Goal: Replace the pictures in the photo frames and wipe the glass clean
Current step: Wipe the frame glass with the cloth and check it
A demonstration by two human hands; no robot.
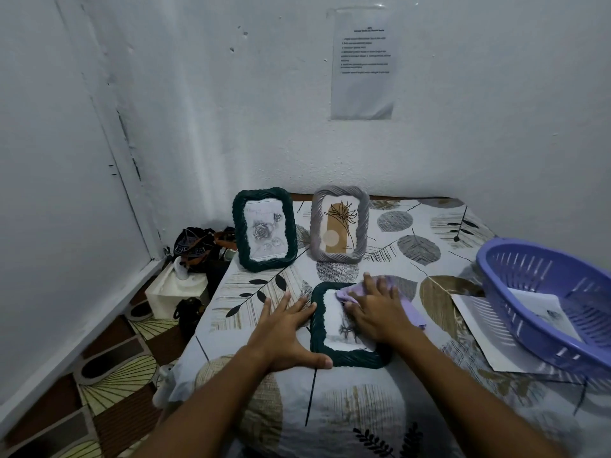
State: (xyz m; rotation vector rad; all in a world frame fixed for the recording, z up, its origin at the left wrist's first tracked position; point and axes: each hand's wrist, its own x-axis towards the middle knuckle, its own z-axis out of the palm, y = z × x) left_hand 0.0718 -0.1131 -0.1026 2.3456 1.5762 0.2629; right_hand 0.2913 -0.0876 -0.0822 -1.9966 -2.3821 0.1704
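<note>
A dark green frame [334, 353] lies flat on the leaf-patterned bed sheet [413, 246] in front of me. My right hand [380, 309] presses a lilac cloth [408, 307] flat onto its glass, fingers spread. My left hand [286, 328] rests flat against the frame's left edge, with the thumb along its lower corner. Two more frames stand upright against the back wall: a dark green frame [263, 229] holding a rose drawing and a grey frame [339, 224] holding a plant print.
A lilac plastic basket [535, 292] with a printed picture inside sits at the right on a loose sheet of paper [476, 328]. Left of the bed, on the floor, are a white box [175, 289] and dark bags [198, 246]. A notice is taped to the wall.
</note>
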